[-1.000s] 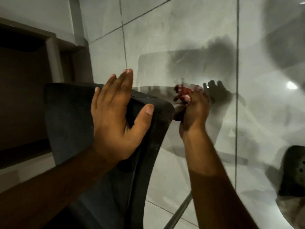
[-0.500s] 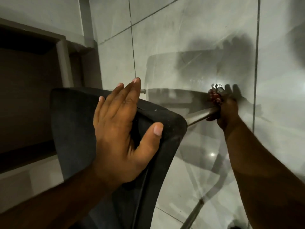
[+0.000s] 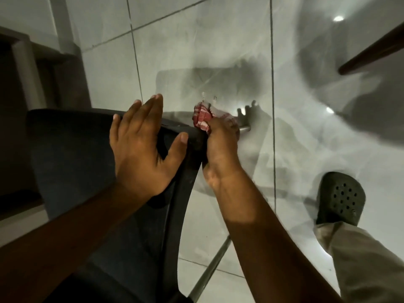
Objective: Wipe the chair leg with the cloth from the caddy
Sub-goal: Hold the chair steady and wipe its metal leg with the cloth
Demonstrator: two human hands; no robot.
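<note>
Half a sec ago the right hand (image 3: 220, 145) was far out along the chair leg (image 3: 244, 128); now it's back beside the chair seat (image 3: 72, 149), fist round the cloth (image 3: 202, 119) on the leg. Wiping stroke underway. Left hand (image 3: 142, 147) flat, fingers spread, on seat.

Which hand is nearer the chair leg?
Right. The right hand grips the cloth around the chair leg; the left hand lies flat on the chair, apart from it.

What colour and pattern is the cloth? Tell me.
Red and white checked cloth, seen in the head view.
</note>
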